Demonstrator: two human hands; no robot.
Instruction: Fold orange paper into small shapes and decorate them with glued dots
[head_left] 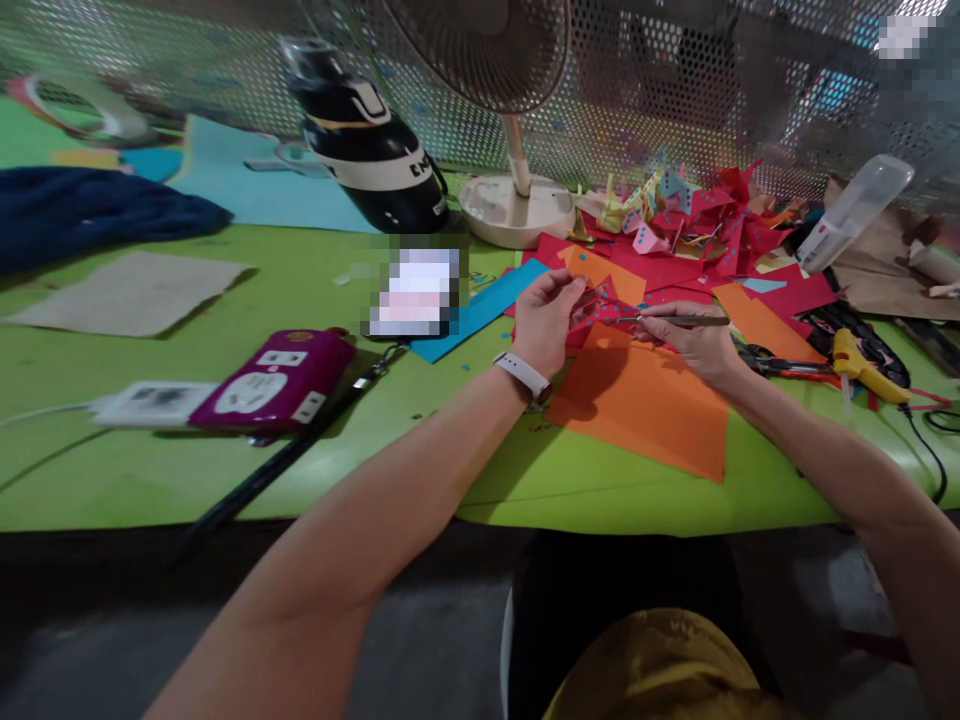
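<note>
My left hand, with a white watch band at the wrist, is closed in a pinch on a small red paper piece that has blue dots. Between the fingers of my right hand are slim metal tweezers, their tip pointing left at the red piece. Just below both hands lies an orange paper sheet. Under and behind them are red paper sheets and a smaller orange piece. A blue paper strip rests left of my left hand.
Folded dotted paper shapes are heaped behind, beside a fan and a black bottle. A yellow glue gun and scissors lie right. Leftward are a phone, a purple power bank-like box and dark cloth.
</note>
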